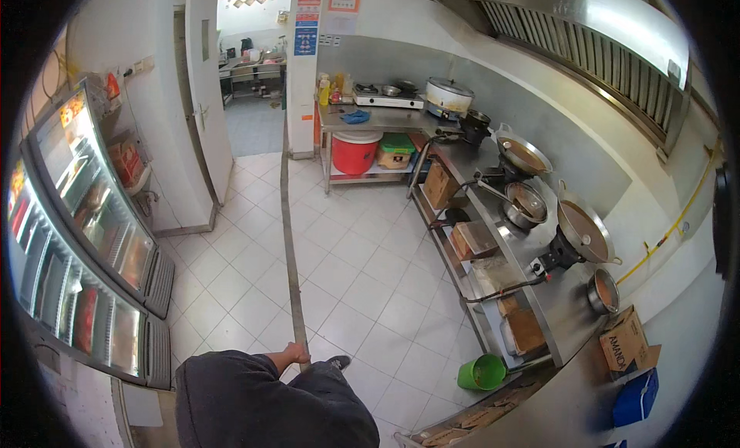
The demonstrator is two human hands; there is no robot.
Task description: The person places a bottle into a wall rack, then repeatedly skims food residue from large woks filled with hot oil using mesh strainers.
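My left hand [297, 352] is low in the view, with its fingers curled, at the end of a dark sleeve. It overlaps the near end of a long grey strip [291, 240], which runs over the white tiled floor [347, 263] towards the doorway. I cannot tell whether the fingers grip the strip or only pass in front of it. Just right of the hand, a dark shoe [340, 362] stands on the tiles below a dark trouser leg [332, 390]. My right hand is out of view.
Lit glass-door fridges [87, 217] line the left side. On the right, a steel counter [543, 298] bears burners and pans, including a large wok [581, 228]. A green bucket [481, 372] stands at its near foot. A white door [208, 95] is open beside the doorway.
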